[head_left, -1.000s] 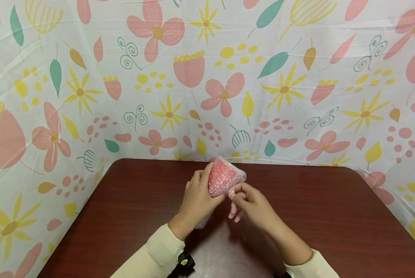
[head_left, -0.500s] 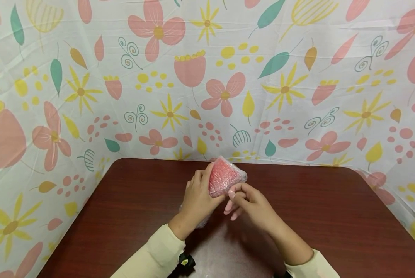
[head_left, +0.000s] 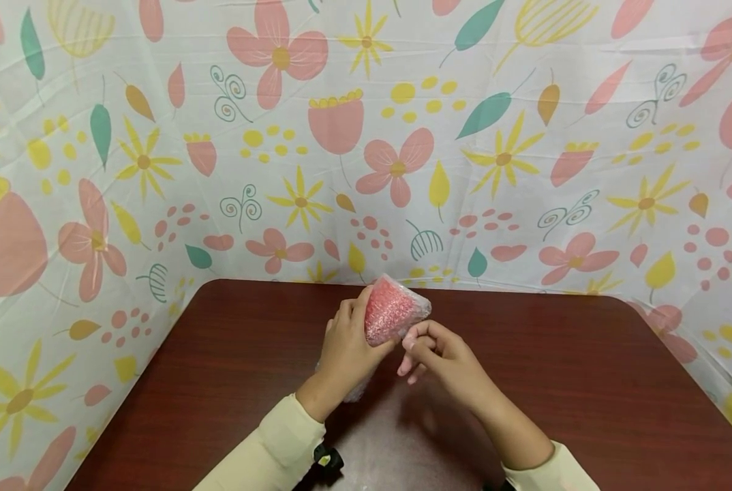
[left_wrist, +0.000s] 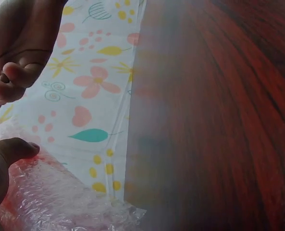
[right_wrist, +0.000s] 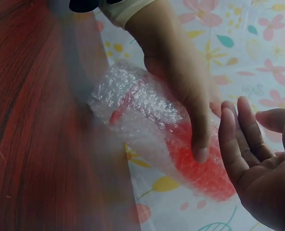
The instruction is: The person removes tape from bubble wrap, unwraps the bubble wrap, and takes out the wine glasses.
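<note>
My left hand (head_left: 349,349) grips a bundle of clear bubble wrap (head_left: 395,314) with something red inside, held tilted above the table. The red item's kind is hidden by the wrap. In the right wrist view the bubble wrap (right_wrist: 137,98) reaches back past the left hand (right_wrist: 180,72), its red end pointing away. My right hand (head_left: 442,358) is beside the bundle's lower right edge, thumb and forefinger tips close together and the other fingers loosely bent. Whether those tips pinch the wrap's edge cannot be made out. In the left wrist view the right hand (left_wrist: 19,57) appears apart from the wrap.
The hands work over a dark reddish-brown wooden table (head_left: 587,382) with rounded far corners. Flower-printed cloth (head_left: 397,102) hangs behind it and at the sides. A black wrist-worn device (head_left: 329,462) sits by the left cuff.
The bundle and left hand have shifted very slightly left. The right hand's lower fingers have shifted slightly up and left; its thumb and forefinger stay near the wrap's edge.
</note>
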`<state>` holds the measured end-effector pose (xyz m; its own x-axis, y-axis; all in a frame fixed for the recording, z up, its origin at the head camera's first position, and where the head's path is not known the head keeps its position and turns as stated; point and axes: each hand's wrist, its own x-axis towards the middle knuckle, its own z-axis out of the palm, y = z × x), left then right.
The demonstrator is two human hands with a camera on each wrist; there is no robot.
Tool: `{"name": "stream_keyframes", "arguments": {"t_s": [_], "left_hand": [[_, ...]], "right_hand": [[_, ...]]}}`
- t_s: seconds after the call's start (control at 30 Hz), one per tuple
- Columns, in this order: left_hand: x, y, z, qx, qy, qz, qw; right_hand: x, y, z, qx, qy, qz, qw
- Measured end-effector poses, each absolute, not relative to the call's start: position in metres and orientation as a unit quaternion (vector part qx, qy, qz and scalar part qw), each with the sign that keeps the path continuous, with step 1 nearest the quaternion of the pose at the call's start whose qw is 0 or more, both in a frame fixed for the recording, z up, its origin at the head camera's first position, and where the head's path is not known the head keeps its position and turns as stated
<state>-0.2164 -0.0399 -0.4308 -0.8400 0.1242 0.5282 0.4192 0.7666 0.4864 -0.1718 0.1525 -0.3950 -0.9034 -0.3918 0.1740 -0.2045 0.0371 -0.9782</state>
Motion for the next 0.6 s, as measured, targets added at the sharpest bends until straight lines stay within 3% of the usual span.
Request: {"name": "stream_keyframes", "arguments": {"t_s": [0.6], "left_hand": [[-0.2158,-0.0401,-0.4298,-0.142,-0.906,-0.333,0.220]], "right_hand": [[-0.1747,0.1557,-0.3949,-0.253,0.729,-0.635,0.020]]}}
